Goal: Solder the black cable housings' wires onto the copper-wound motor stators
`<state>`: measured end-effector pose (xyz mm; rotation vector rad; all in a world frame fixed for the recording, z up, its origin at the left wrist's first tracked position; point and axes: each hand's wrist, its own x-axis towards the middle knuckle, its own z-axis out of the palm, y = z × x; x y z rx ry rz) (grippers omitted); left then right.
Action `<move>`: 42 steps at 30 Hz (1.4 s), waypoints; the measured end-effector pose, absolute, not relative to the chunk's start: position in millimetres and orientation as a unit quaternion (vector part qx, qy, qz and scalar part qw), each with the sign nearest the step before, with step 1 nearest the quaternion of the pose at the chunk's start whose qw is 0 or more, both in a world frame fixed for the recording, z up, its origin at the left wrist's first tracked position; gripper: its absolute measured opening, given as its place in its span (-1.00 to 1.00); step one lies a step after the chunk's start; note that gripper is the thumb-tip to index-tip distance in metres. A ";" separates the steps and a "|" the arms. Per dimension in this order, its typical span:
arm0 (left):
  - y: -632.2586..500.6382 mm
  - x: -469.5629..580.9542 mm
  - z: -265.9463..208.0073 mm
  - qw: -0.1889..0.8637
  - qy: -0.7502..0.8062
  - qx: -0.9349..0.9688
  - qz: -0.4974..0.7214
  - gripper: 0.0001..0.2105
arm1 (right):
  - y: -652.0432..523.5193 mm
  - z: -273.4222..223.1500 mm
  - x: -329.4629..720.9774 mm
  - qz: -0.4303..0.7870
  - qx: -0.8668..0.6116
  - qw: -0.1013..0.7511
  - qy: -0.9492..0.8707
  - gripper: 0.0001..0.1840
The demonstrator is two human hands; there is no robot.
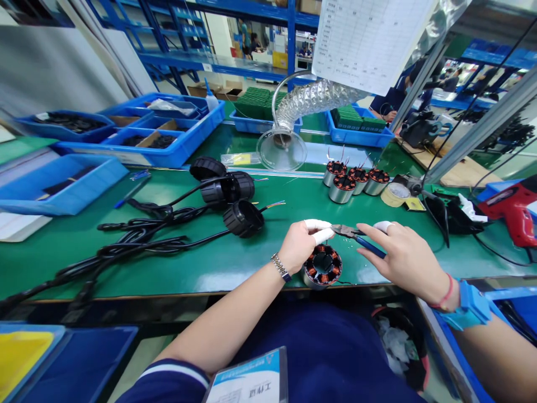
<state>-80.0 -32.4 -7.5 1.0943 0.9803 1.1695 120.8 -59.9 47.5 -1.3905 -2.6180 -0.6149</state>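
My right hand [405, 254] is closed around blue-handled pliers [349, 230], with a white cover on one fingertip. Their jaws point left and meet the fingertips of my left hand [302, 240]. Two fingers of that hand wear white covers and are pinched together; whatever lies between them is too small to make out. Just below stands a motor stator [322, 267] with copper windings and a silver casing, upright near the bench's front edge. Small pale specks lie on the green mat beneath the pliers.
Several more stators [344, 187] stand behind my hands. Black cables with round housings [243, 218] spread over the left side. A clear suction hood [282, 150] hangs at the back centre. Blue bins [184, 145] line the rear. A red heat gun [514, 212] lies right.
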 end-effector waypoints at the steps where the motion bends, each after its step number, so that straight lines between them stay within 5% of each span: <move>1: -32.3 -80.0 -7.5 0.588 0.422 0.473 0.503 -0.86 | -59.9 47.1 120.9 -0.200 -0.458 0.058 -0.864 -0.55; 19: -27.8 -78.5 -13.1 0.585 0.407 0.470 0.521 -0.87 | -56.0 54.7 122.7 0.106 -0.478 0.100 -0.866 -0.55; 23: -27.7 -78.5 -11.5 0.594 0.402 0.471 0.513 -0.85 | -54.1 49.6 124.5 0.082 -0.481 0.103 -0.867 -0.56; 30: -44.6 -103.5 -11.7 0.641 0.378 0.448 0.495 -0.51 | -54.7 49.4 133.4 -0.051 -0.495 0.130 -0.858 -0.48; 37: -57.1 -118.0 -16.4 0.580 0.443 0.409 0.548 -0.81 | -58.5 45.0 112.0 -0.045 -0.441 0.122 -0.888 -0.48; 42: -58.0 -111.9 -10.2 0.550 0.469 0.428 0.542 -0.85 | -50.8 38.4 94.1 -0.061 -0.425 0.116 -0.896 -0.48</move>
